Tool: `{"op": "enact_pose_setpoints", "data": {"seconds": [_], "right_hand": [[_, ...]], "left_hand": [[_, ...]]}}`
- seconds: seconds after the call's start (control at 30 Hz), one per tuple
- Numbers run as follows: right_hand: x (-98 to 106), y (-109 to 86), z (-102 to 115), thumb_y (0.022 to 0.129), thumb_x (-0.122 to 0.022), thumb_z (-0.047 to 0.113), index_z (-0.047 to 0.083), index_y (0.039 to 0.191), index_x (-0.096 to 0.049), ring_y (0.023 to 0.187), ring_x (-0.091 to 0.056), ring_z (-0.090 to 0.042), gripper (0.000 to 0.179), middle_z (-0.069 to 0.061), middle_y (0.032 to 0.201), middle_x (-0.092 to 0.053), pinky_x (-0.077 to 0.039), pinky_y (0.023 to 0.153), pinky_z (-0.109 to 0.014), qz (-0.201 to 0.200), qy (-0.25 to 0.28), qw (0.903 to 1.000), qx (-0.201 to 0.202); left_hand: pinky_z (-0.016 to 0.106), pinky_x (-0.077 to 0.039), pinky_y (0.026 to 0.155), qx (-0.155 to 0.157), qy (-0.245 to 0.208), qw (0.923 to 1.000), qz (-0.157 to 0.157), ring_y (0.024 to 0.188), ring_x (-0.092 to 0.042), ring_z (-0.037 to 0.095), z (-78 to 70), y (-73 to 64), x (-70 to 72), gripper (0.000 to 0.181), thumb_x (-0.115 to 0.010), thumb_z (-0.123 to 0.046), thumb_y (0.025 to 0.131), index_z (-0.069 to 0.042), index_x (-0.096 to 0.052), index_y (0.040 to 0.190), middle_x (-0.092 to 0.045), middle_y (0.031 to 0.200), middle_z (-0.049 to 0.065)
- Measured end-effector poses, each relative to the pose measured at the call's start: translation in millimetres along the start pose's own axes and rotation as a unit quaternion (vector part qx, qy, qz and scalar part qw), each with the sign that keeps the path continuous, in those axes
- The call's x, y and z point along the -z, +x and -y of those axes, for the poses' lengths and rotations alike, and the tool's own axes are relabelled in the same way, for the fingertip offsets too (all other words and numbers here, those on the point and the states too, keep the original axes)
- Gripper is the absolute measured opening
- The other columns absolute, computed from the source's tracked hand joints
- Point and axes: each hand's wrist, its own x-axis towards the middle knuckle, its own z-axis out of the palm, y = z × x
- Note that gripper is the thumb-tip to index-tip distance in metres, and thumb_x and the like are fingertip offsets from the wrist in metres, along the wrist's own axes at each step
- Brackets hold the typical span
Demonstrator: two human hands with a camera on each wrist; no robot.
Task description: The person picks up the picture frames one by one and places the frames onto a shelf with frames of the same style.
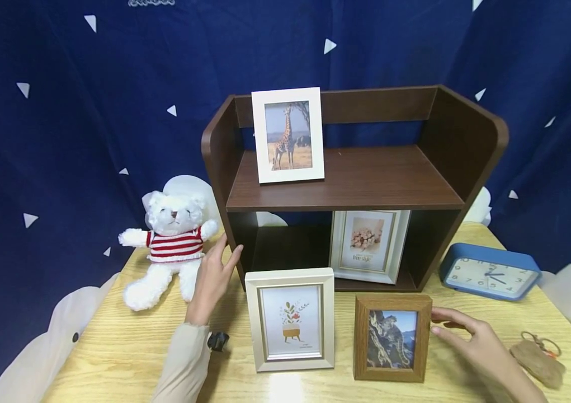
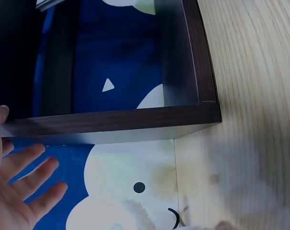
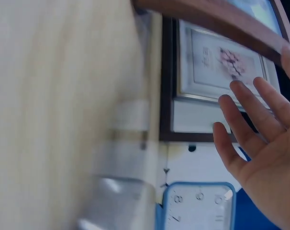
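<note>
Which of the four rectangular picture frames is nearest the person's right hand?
The brown wooden frame showing a spotted cat, right at the right hand. The three pale frames all stand farther from it.

A navy curtain [image 1: 386, 45] patterned with white triangles [image 1: 329, 46] hangs behind a pale wood-grain table [image 1: 114, 347].

Head view bright, white glare on the surface [image 1: 285, 387], left wrist view dimmer, right wrist view seemingly motion-blurred at left

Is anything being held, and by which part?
Nothing is clearly held: the open left hand is at the shelf's left side, the open right hand at the right edge of the brown frame.
</note>
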Motion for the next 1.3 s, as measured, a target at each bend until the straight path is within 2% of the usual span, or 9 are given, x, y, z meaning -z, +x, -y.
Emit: {"op": "enact_pose_setpoints", "data": {"seconds": [0.1,0.3,0.47,0.6,0.77,0.9,1.03,1.1,1.3], "right_hand": [[-5.9,-6.6,1.7,0.084,-0.07,0.006,0.006,0.112,-0.067,0.093,-0.057,0.007,0.028,0.023,0.102,-0.064,-0.044,0.076,-0.005,0.017,0.019,0.9997,-0.005],[-14.7,-14.8,5.8,0.085,-0.071,0.011,0.001,0.114,-0.065,0.091,-0.057,0.007,0.031,0.021,0.1,-0.064,-0.052,0.073,-0.019,0.051,0.028,0.9964,-0.062],[-19.2,-18.4,7.5,0.084,-0.072,0.008,-0.005,0.112,-0.063,0.086,-0.061,0.004,0.033,0.021,0.097,-0.065,-0.053,0.072,-0.016,0.058,0.05,0.9945,-0.071],[-21.0,-19.4,8.0,0.084,-0.072,0.009,-0.004,0.113,-0.063,0.087,-0.063,-0.001,0.033,0.02,0.096,-0.065,-0.053,0.073,-0.014,0.057,0.064,0.993,-0.082],[-25.5,-20.2,6.5,0.082,-0.072,0.003,-0.007,0.109,-0.063,0.084,-0.063,0.0,0.03,0.021,0.093,-0.065,-0.052,0.072,-0.011,0.036,0.095,0.9915,-0.081],[-30.0,-20.7,5.6,0.078,-0.071,-0.007,-0.01,0.105,-0.062,0.079,-0.064,0.001,0.028,0.021,0.09,-0.065,-0.054,0.068,-0.011,0.014,0.134,0.9888,-0.065],[-31.6,-21.5,6.6,0.078,-0.071,-0.008,-0.007,0.105,-0.063,0.078,-0.064,0.001,0.028,0.021,0.089,-0.065,-0.054,0.066,-0.012,0.003,0.136,0.9883,-0.068],[-32.0,-21.8,7.8,0.079,-0.07,-0.008,-0.006,0.106,-0.063,0.078,-0.063,0.001,0.028,0.02,0.088,-0.065,-0.055,0.065,-0.013,0.003,0.137,0.9872,-0.081],[-33.1,-21.1,13.0,0.08,-0.071,-0.003,-0.014,0.111,-0.058,0.076,-0.062,0.003,0.035,0.019,0.084,-0.064,-0.057,0.064,-0.016,0.007,0.129,0.9796,-0.154]], "left_hand": [[0.052,-0.048,0.098,-0.013,-0.011,0.9996,-0.02,0.113,-0.057,0.04,-0.2,1.0,-2.7,0.05,-0.061,-0.025,0.094,0.005,-0.05,0.133,-0.056,0.127,0.026],[0.052,-0.056,0.081,-0.068,-0.039,0.9941,-0.074,0.091,-0.066,0.041,3.1,1.4,-7.1,0.045,-0.069,-0.009,0.087,0.01,-0.054,0.125,-0.06,0.117,0.031],[0.05,-0.058,0.077,-0.097,-0.06,0.9894,-0.09,0.086,-0.067,0.041,5.7,0.3,-9.3,0.045,-0.072,-0.003,0.083,0.009,-0.055,0.123,-0.062,0.112,0.031],[0.046,-0.059,0.077,-0.084,-0.103,0.9855,-0.106,0.088,-0.067,0.041,5.6,-0.9,-11.5,0.045,-0.073,0.001,0.08,0.013,-0.057,0.12,-0.063,0.11,0.031],[0.039,-0.058,0.076,-0.06,-0.179,0.9743,-0.123,0.094,-0.065,0.043,4.4,-1.4,-14.0,0.041,-0.073,0.008,0.077,0.018,-0.058,0.115,-0.061,0.11,0.034],[0.035,-0.057,0.078,-0.056,-0.196,0.9711,-0.124,0.097,-0.064,0.042,3.6,-1.3,-14.4,0.04,-0.073,0.008,0.077,0.017,-0.06,0.114,-0.062,0.111,0.032],[0.028,-0.057,0.077,-0.052,-0.201,0.9702,-0.124,0.095,-0.065,0.041,3.4,-1.0,-14.4,0.039,-0.073,0.006,0.078,0.015,-0.061,0.114,-0.063,0.109,0.031],[0.027,-0.057,0.077,-0.042,-0.206,0.9701,-0.121,0.092,-0.065,0.043,-4.2,-1.6,-9.7,0.037,-0.072,0.008,0.078,0.017,-0.061,0.113,-0.064,0.107,0.032],[0.019,-0.057,0.076,-0.001,-0.257,0.9594,-0.116,0.089,-0.065,0.045,1.4,-1.8,-12.3,0.036,-0.072,0.01,0.078,0.017,-0.061,0.111,-0.064,0.105,0.032]]}}
